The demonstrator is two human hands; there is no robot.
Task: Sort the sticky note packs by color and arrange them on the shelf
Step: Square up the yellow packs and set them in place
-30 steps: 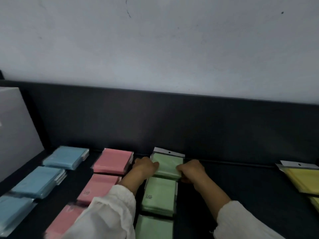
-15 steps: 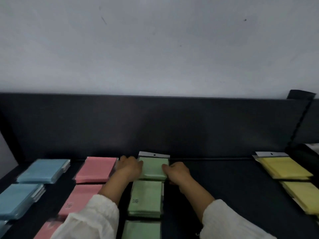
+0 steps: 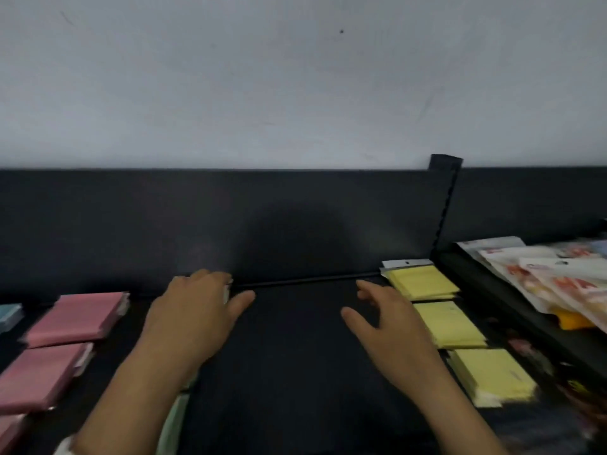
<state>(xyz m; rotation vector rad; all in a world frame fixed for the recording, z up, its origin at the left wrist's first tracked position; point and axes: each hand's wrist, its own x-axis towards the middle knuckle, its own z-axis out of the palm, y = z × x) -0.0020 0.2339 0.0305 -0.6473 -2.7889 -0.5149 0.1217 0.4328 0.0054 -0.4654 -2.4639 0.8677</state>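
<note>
both hands are out over a black shelf, palms down. the left hand lies at about 9 o'clock from the shelf's bare middle, its fingers straight and close together, thumb stuck out toward 3 o'clock; it grips nothing. it covers the far end of a column of green packs, of which only a pale strip shows beside the forearm at 7 o'clock and a white edge by the fingertips; whether the palm presses on them or floats just above cannot be told. the right hand is at about 3 o'clock from that middle, fingers spread and loosely bent, empty, its outer edge overlapping the yellow packs in view, contact unclear. those yellow packs run in a column of three from 1 o'clock down to 5 o'clock, the far one showing a white hang tab against the dark back panel. the pink packs form a column at 9 to 8 o'clock, left of the green, blurred. a blue pack peeks in at the frame's 9 o'clock edge. a slotted upright rises at 1 o'clock; past it, at 3 o'clock, white-and-red packets are heaped on a neighbouring shelf. a pale wall fills everything toward 12 o'clock.
</note>
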